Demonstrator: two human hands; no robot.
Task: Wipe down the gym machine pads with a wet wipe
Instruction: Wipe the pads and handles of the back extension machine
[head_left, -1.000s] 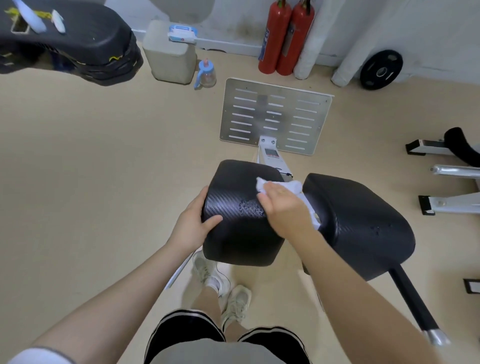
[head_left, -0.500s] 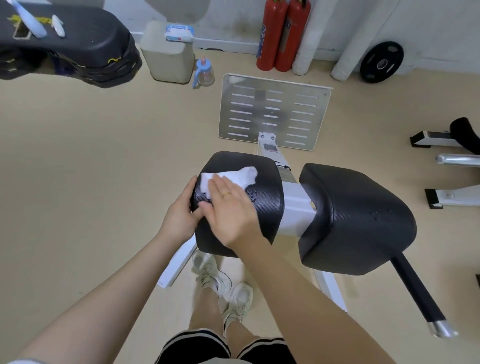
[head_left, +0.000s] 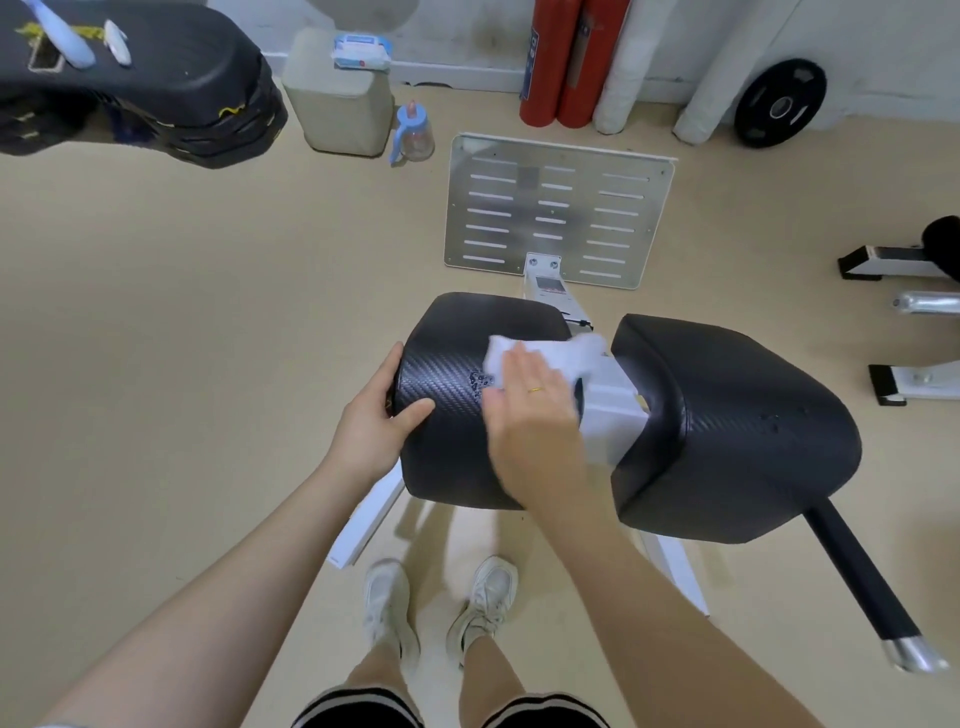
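Note:
Two black carbon-weave pads sit side by side on a white frame: the left pad (head_left: 457, 447) and the right pad (head_left: 737, 431). My left hand (head_left: 376, 415) grips the left pad's outer edge, thumb on top. My right hand (head_left: 530, 405) lies flat with straight fingers on a white wet wipe (head_left: 550, 353), pressing it onto the top of the left pad near its inner edge. Part of the wipe is hidden under my palm.
A slotted metal footplate (head_left: 558, 208) lies on the floor ahead. Beyond it stand two red extinguishers (head_left: 563, 62), a wipe pack (head_left: 361, 52) on a grey block (head_left: 337, 104), and a small bottle (head_left: 413, 135). A black bar (head_left: 862, 577) sticks out at the right. Another black pad (head_left: 135, 78) is at upper left.
My right hand slid the wipe from the pad's inner edge to its left part, then back rightward to the inner edge. My left hand stayed on the pad's outer edge.

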